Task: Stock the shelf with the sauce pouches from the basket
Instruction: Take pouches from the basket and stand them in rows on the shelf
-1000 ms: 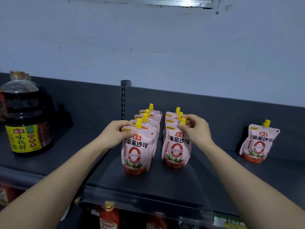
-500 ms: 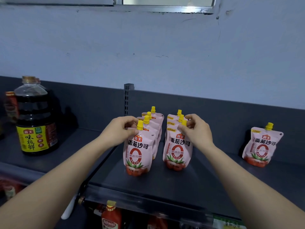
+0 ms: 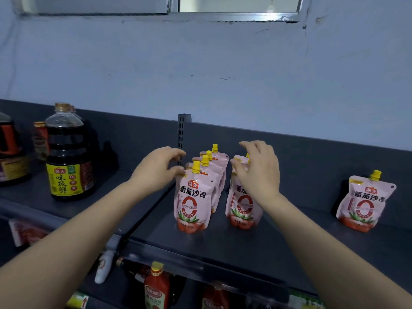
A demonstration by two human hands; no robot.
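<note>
Now | grey shelf (image 3: 223,246), pale wall (image 3: 223,63) | left hand (image 3: 159,169), right hand (image 3: 259,172) loose at pouches (image 3: 192,197)

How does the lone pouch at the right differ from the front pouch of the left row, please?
The lone pouch stands by itself, untouched; the front pouch heads a row of pouches, with the left hand at its top corner. Both are pink with yellow caps.
</note>
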